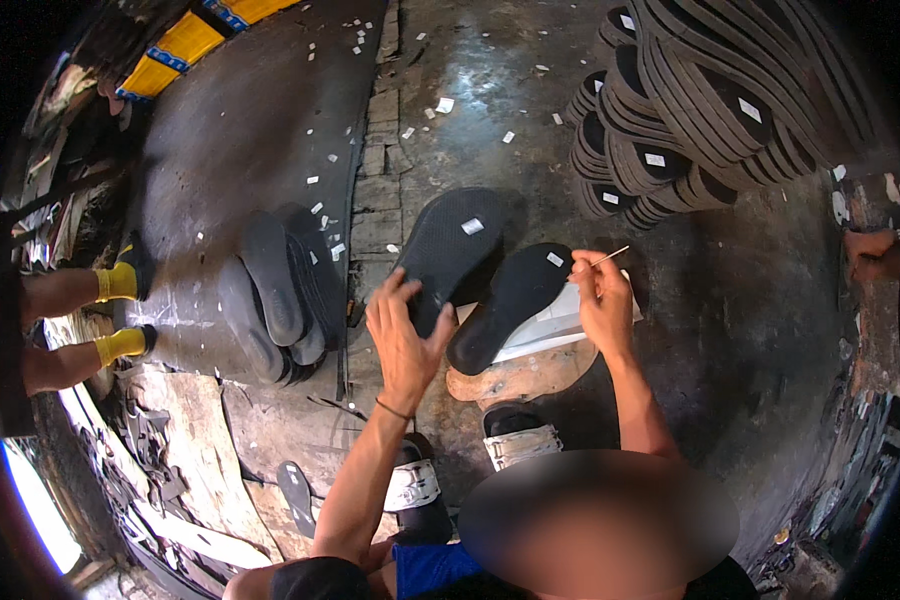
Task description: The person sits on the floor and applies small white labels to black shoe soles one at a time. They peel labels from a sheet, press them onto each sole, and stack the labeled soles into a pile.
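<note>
My left hand (402, 330) has its thumb and fingers at the two edges of a black shoe sole (448, 245), around its narrow near end. A small white label sits on the wide far end of that sole. To its right lies a second black shoe sole (515, 300), also with a white label near its far end. Between the fingertips of my right hand (606, 300) is a thin stick (608, 256), pointing up and right beside that label. Under the second sole are white sheets (550, 328), partly hidden, above a tan board (530, 375).
Tall stacks of dark soles (660, 130) stand at the far right, and a smaller pile of soles (278, 290) lies at left. Small white labels (445, 104) litter the floor. Another person's feet in yellow socks (120, 283) are at the left edge.
</note>
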